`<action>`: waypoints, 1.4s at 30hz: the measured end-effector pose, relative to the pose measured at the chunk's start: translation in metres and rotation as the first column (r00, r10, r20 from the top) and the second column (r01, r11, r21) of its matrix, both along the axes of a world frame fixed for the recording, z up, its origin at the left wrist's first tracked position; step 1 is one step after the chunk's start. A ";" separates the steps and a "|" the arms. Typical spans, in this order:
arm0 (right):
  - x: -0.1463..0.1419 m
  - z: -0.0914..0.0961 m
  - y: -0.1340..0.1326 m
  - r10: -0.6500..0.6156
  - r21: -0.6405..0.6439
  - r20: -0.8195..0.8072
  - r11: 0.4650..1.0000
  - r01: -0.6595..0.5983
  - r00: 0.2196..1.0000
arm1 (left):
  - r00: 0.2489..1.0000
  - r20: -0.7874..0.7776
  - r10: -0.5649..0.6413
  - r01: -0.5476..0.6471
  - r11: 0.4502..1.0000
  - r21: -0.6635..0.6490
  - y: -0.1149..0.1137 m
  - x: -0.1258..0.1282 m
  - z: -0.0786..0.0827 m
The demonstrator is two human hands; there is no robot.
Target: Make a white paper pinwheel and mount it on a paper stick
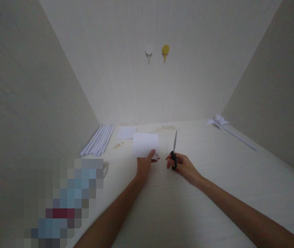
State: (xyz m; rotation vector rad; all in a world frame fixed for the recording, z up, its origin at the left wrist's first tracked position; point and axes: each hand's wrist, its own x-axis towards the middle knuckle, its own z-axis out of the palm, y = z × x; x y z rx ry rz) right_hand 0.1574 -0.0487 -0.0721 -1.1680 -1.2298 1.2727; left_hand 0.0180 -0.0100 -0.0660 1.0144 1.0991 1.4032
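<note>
My left hand [146,165] is closed on a white sheet of paper [145,144], gripping its lower right corner with the thumb on top. The sheet is held above the table and curves slightly. In my right hand [184,167] is a pair of scissors [174,151] with black handles, my fingers through the loops. Its blades are together and point up, away from me. A gap lies between the scissors and the paper. Behind the held sheet, a white square of paper [126,132] lies flat on the table.
Several rolled white paper tubes [97,141] lie side by side at the left. A paper pinwheel shape [217,120] on a long white stick [240,138] lies at the right. White and yellow hooks [165,50] are on the wall. Small tan bits [119,145] lie on the white table [214,158].
</note>
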 end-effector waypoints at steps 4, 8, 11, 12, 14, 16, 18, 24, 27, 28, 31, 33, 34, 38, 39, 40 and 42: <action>0.006 0.003 -0.003 0.202 -0.051 0.063 0.979 -0.199 0.977 | 0.997 0.069 0.032 -0.033 0.999 0.006 0.005 -0.004 -0.003; 0.007 0.011 -0.012 0.394 -0.122 0.211 0.919 -0.375 0.895 | 0.990 0.119 0.081 -0.080 0.997 -0.009 0.008 -0.006 -0.003; 0.004 0.014 -0.017 0.426 -0.123 0.288 0.904 -0.409 0.858 | 0.984 0.156 0.090 -0.089 0.996 -0.014 0.010 -0.007 -0.004; 0.004 0.014 -0.017 0.423 -0.118 0.297 0.906 -0.406 0.856 | 0.982 0.166 0.087 -0.085 0.996 -0.015 0.010 -0.008 -0.004; 0.002 0.012 -0.017 0.414 -0.113 0.300 0.910 -0.399 0.860 | 0.981 0.176 0.078 -0.075 0.997 -0.019 0.010 -0.008 -0.004; 0.002 0.008 -0.016 0.402 -0.118 0.303 0.916 -0.384 0.864 | 0.981 0.177 0.076 -0.072 0.997 -0.030 0.009 -0.007 -0.003; 0.002 0.005 -0.014 0.385 -0.118 0.314 0.923 -0.366 0.868 | 0.982 0.175 0.078 -0.073 0.997 -0.035 0.008 -0.006 -0.002; 0.002 0.004 -0.013 0.372 -0.124 0.312 0.928 -0.351 0.874 | 0.987 0.150 0.053 -0.049 0.998 -0.027 0.006 -0.005 -0.001; 0.001 0.005 -0.013 0.371 -0.124 0.322 0.929 -0.350 0.871 | 0.989 0.140 0.052 -0.049 0.998 -0.029 0.006 -0.005 -0.002; 0.001 0.006 -0.014 0.370 -0.124 0.323 0.929 -0.349 0.871 | 0.989 0.138 0.053 -0.050 0.998 -0.027 0.006 -0.005 -0.002; 0.001 0.006 -0.014 0.361 -0.123 0.322 0.932 -0.339 0.875 | 0.990 0.131 0.050 -0.048 0.999 -0.022 0.006 -0.004 -0.002; 0.001 0.006 -0.014 0.355 -0.123 0.325 0.935 -0.332 0.877 | 0.991 0.123 0.054 -0.051 0.998 -0.024 0.007 -0.004 -0.002; 0.001 0.006 -0.014 0.352 -0.124 0.326 0.936 -0.330 0.877 | 0.991 0.119 0.057 -0.054 0.998 -0.026 0.007 -0.004 -0.002; 0.001 0.005 -0.014 0.356 -0.129 0.337 0.935 -0.331 0.872 | 0.990 0.124 0.072 -0.068 0.997 -0.035 0.007 -0.004 -0.002; 0.001 0.005 -0.014 0.357 -0.127 0.341 0.934 -0.334 0.870 | 0.989 0.128 0.075 -0.070 0.997 -0.038 0.007 -0.004 -0.002; 0.001 0.005 -0.014 0.359 -0.127 0.343 0.933 -0.336 0.868 | 0.989 0.130 0.075 -0.071 0.997 -0.040 0.007 -0.003 -0.002; 0.001 0.006 -0.014 0.356 -0.129 0.342 0.934 -0.332 0.869 | 0.988 0.135 0.074 -0.070 0.997 -0.039 0.006 -0.003 -0.002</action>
